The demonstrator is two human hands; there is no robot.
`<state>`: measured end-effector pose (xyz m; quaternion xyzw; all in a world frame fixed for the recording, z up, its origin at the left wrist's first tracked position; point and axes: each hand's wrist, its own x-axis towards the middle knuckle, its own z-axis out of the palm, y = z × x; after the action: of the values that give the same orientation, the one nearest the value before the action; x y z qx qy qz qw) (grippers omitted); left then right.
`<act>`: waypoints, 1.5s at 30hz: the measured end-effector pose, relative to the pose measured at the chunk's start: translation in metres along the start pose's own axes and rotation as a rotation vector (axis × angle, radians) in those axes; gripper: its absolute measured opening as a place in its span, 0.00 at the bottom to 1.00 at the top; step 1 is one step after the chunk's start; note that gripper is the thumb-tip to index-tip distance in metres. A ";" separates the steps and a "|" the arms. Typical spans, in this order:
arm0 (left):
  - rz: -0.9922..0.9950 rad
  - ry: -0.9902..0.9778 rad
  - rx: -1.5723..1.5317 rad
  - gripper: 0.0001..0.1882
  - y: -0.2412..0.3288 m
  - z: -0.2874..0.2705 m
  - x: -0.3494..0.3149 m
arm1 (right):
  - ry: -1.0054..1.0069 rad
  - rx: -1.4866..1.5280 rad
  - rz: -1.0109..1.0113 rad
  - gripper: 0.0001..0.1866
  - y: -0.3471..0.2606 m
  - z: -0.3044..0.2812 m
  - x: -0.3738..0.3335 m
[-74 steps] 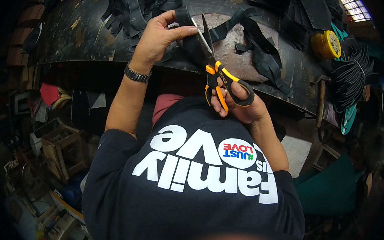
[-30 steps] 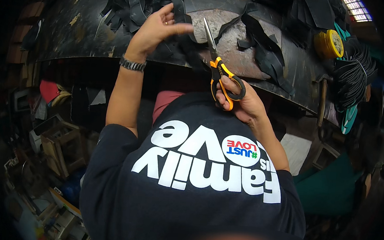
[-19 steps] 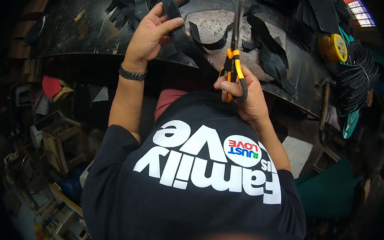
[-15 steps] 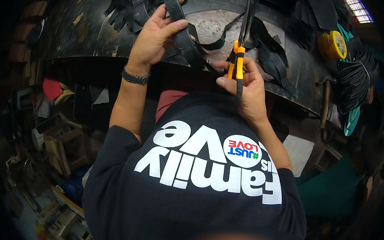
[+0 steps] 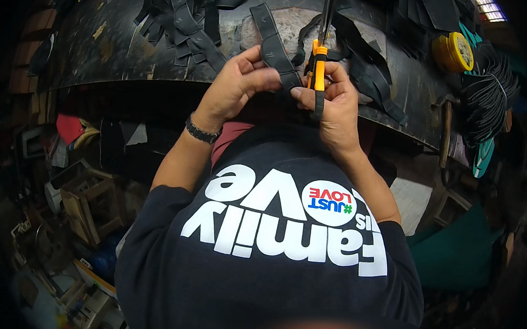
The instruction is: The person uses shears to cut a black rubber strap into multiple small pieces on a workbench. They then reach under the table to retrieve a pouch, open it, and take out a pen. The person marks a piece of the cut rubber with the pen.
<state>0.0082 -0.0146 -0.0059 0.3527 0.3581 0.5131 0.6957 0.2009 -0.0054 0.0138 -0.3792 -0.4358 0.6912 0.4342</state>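
Across the dark tabletop (image 5: 110,55) we see a heap of black strips (image 5: 181,15). The right hand (image 5: 339,112) grasps orange-and-black-handled scissors (image 5: 320,77), blades pointing away. Between the hands, the fingers of the left hand (image 5: 235,87) pinch a marked black strip (image 5: 272,43); whether the right fingertips also grip its lower end, we cannot tell. For good control, we judge, the strip wants holding flat, clear of the blades.

Scuffed black table (image 5: 110,52); dark strips (image 5: 185,21)
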 end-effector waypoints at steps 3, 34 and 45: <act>0.053 0.116 0.142 0.18 -0.005 0.007 -0.004 | -0.012 -0.006 0.011 0.21 0.000 0.000 -0.001; 0.278 0.157 -0.066 0.12 0.031 0.005 0.018 | -0.257 0.044 0.337 0.29 0.000 -0.012 -0.023; 0.464 0.203 0.084 0.28 0.022 0.017 0.023 | -0.315 0.001 0.334 0.37 -0.003 -0.010 -0.024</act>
<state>0.0182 0.0108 0.0179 0.4005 0.3565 0.6767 0.5046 0.2185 -0.0242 0.0171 -0.3332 -0.4292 0.8042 0.2407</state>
